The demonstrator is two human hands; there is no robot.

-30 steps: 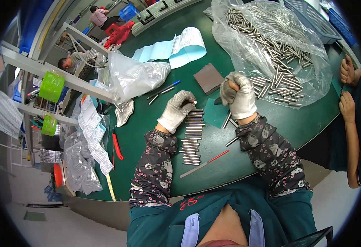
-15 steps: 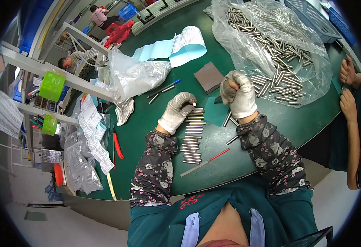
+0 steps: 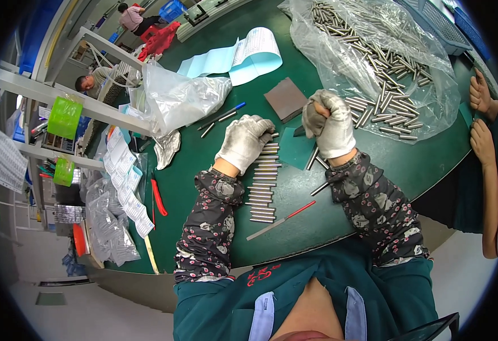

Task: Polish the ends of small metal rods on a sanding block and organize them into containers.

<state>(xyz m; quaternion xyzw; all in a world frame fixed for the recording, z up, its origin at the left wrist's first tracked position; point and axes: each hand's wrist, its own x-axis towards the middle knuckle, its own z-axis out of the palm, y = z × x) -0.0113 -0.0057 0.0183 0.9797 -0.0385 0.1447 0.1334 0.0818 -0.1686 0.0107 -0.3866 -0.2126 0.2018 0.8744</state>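
My left hand [image 3: 245,142], in a pale work glove, is pinched around a short metal pin [image 3: 275,134] at the far end of a column of pins. Those pins [image 3: 263,183] lie side by side, roughly parallel, on the green table. My right hand [image 3: 330,124], gloved with a bare fingertip showing, is closed in a fist. A small dark thing [image 3: 299,132] pokes out at its left side; the fist hides the rest. Below that hand lie a teal sheet [image 3: 292,153] and a few loose pins [image 3: 319,189]. Just beyond it rests a brown square sheet [image 3: 286,99].
A clear plastic bag [image 3: 317,71] spills many pins at the far right. A thin red-handled file [image 3: 281,220] lies near me, red-handled pliers [image 3: 158,196] to the left. Pens, papers and another plastic bag [image 3: 186,94] are farther left. Another person's hands [image 3: 481,128] are at the right edge.
My left hand has lowered its pin from an end-on hold toward the far end of the column. My right hand stays closed in about the same place. The view has shifted slightly.
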